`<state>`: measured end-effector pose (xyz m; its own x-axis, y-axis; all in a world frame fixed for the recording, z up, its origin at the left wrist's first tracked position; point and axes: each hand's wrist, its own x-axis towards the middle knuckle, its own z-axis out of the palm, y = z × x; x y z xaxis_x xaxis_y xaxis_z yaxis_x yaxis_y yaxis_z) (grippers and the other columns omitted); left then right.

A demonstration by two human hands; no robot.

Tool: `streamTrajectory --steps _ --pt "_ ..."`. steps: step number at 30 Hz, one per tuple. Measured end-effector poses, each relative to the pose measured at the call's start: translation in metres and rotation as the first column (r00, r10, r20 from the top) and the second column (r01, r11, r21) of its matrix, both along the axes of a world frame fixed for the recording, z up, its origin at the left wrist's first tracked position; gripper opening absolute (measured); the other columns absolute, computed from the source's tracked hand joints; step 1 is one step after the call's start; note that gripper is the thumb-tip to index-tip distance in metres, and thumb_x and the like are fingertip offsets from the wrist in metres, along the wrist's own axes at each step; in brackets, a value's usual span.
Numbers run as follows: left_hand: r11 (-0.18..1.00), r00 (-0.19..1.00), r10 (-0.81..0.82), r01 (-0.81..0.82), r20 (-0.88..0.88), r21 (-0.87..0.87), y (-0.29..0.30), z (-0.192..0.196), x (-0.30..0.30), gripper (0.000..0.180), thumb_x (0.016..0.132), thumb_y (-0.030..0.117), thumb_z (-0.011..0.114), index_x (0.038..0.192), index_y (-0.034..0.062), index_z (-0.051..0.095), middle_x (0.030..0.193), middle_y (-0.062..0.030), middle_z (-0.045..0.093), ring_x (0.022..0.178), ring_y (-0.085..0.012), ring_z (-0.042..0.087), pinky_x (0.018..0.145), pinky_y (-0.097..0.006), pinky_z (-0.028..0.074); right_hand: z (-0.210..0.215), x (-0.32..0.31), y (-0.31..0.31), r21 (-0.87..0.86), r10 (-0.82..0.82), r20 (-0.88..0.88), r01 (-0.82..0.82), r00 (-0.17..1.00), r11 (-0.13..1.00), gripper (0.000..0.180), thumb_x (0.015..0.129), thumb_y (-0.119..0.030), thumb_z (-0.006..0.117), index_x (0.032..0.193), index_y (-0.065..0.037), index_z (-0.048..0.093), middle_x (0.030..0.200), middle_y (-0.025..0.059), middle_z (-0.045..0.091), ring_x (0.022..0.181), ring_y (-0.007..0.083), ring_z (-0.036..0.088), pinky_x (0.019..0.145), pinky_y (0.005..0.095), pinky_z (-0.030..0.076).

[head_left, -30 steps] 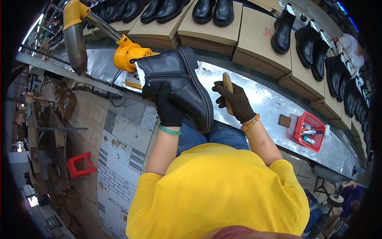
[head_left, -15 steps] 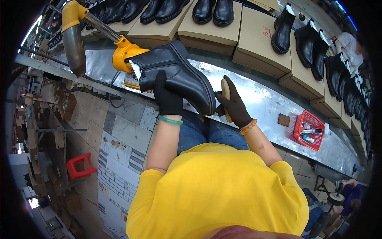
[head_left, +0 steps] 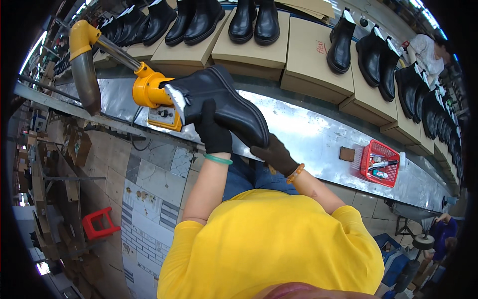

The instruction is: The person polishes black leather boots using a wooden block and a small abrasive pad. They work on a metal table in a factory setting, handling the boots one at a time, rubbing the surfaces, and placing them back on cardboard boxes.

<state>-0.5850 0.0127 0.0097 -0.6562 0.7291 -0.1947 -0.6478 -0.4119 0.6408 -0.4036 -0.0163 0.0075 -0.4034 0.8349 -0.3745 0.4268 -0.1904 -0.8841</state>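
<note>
Boot (head_left: 219, 102) in gloved hands, tan cardboard boxes (head_left: 313, 62) (behind), red basket (head_left: 381, 163)

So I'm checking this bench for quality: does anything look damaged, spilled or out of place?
Nothing stands out. The left hand and right hand hold a black boot against the yellow machine; it looks intact. The red basket sits upright on the metal bench.

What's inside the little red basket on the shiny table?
The red basket holds a few small tube-like or bottle-like things lying flat, white and dark. They are too small to tell apart. Whatever lies under them, at the basket's bottom, is covered. A small brown block sits beside it.
</note>
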Motion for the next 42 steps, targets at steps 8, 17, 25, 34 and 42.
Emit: streamTrajectory --steps 8,17,25,34,42 --pt "0.903 0.705 -0.415 0.397 -0.575 -0.166 0.001 0.032 0.047 0.041 0.085 0.003 0.062 0.125 -0.0012 0.052 0.116 -0.0071 0.060 0.102 -0.0138 0.056 0.087 -0.028 0.045 -0.028 0.028 0.005 -0.500 -0.597 -0.416 0.375 0.686 0.781 0.030 0.078 -0.030 0.068 0.087 -0.002 0.062 0.061 0.0080 0.057 0.050 0.0185 0.056 0.048 0.0312 0.048" --pt "0.738 0.192 -0.653 0.377 -0.733 -0.559 -0.011 -0.049 0.024 0.043 0.085 0.022 0.066 0.124 0.0064 0.056 0.125 -0.0125 0.057 0.115 -0.0235 0.054 0.098 -0.034 0.042 -0.015 0.077 0.094 -0.514 -0.728 -0.562 0.525 0.392 0.679 0.041 0.076 -0.042 0.070 0.094 -0.008 0.057 0.062 0.0069 0.057 0.050 0.0181 0.056 0.044 0.0302 0.048" --pt "0.688 -0.496 -0.678 -0.168 -0.542 -0.706 -0.040 -0.121 -0.003 0.068 0.078 0.057 0.055 0.138 0.0288 0.041 0.150 -0.0104 0.026 0.138 -0.0351 0.021 0.103 -0.068 0.008 0.008 0.063 0.170 -0.573 -0.752 -0.591 0.504 0.291 0.646 0.040 0.076 -0.048 0.069 0.087 -0.011 0.058 0.065 0.0048 0.058 0.048 0.0147 0.055 0.040 0.0240 0.047" --pt "0.752 -0.485 -0.633 -0.202 -0.603 -0.627 -0.052 -0.122 -0.002 0.065 0.083 0.057 0.049 0.140 0.0276 0.037 0.150 -0.0092 0.026 0.139 -0.0336 0.018 0.106 -0.065 0.003 -0.049 0.075 0.173 -0.506 -0.703 -0.539 0.489 0.464 0.710 0.053 0.075 -0.056 0.068 0.103 -0.013 0.055 0.077 0.0056 0.058 0.051 0.0134 0.052 0.042 0.0232 0.043" --pt "0.786 -0.478 -0.600 -0.204 -0.642 -0.583 -0.053 -0.123 -0.005 0.065 0.083 0.058 0.049 0.140 0.0267 0.039 0.150 -0.0107 0.026 0.137 -0.0360 0.023 0.107 -0.063 0.006 -0.046 0.073 0.149 -0.199 -0.600 -0.430 0.577 0.675 0.792 0.049 0.087 -0.051 0.057 0.116 -0.012 0.055 0.090 0.0040 0.059 0.063 0.0147 0.054 0.052 0.0282 0.045"
